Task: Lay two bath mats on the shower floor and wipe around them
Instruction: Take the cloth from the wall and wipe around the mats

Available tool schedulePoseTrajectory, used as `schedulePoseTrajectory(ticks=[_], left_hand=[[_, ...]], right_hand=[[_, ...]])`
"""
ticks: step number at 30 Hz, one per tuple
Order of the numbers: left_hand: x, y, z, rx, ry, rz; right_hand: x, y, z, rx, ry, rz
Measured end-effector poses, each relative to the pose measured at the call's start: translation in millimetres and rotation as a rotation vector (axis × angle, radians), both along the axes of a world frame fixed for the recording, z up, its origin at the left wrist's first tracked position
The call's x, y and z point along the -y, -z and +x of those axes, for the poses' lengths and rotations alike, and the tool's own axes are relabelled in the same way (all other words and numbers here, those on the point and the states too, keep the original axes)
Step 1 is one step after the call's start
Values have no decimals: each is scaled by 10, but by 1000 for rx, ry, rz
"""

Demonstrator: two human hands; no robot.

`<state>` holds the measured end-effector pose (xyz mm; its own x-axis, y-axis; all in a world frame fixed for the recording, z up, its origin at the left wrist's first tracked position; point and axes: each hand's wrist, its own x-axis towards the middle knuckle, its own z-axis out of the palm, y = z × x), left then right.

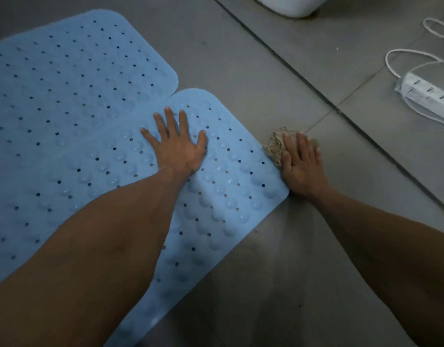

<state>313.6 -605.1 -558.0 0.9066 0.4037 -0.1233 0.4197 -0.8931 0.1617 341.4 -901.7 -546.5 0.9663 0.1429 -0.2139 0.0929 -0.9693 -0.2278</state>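
Observation:
Two light blue rubber bath mats with small holes lie side by side on the grey tiled floor. The far mat touches the near mat along one long edge. My left hand lies flat on the near mat, fingers spread, holding nothing. My right hand presses a crumpled beige cloth onto the floor right beside the near mat's right edge. Most of the cloth is hidden under the palm and fingers.
A white power strip with its white cable lies on the floor at the right. A white rounded object stands at the top edge. A dark groove crosses the tiles diagonally.

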Motion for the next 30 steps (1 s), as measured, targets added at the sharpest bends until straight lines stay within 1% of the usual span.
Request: schedulePoseTrajectory(ticks=[5, 9, 10, 12, 14, 17, 19, 24, 27, 30], left_hand=[[7, 8, -11, -19, 11, -1], [-37, -172, -35, -106, 51, -109], [35, -213, -104, -77, 109, -135], [316, -231, -313, 4, 290, -153], [557, -158, -469, -31, 399, -106], [621, -73, -441, -82, 371, -63], [585, -79, -434, -73, 365, -46], [622, -111, -457, -89, 368, -28], [617, -131, -455, -99, 358, -51], [629, -141, -468, -124, 362, -56]], right_hand=[[187, 34, -383, 39, 36, -11], [210, 30, -656, 22, 102, -10], [209, 36, -714, 22, 115, -13], [216, 34, -784, 29, 138, -17], [197, 32, -796, 22, 155, -7], [161, 43, -816, 20, 196, -13], [72, 39, -926, 10, 247, -11], [-302, 42, -1458, 20, 336, -7], [-581, 63, -1817, 72, 398, -5], [-926, 115, -2244, 98, 397, 5]])
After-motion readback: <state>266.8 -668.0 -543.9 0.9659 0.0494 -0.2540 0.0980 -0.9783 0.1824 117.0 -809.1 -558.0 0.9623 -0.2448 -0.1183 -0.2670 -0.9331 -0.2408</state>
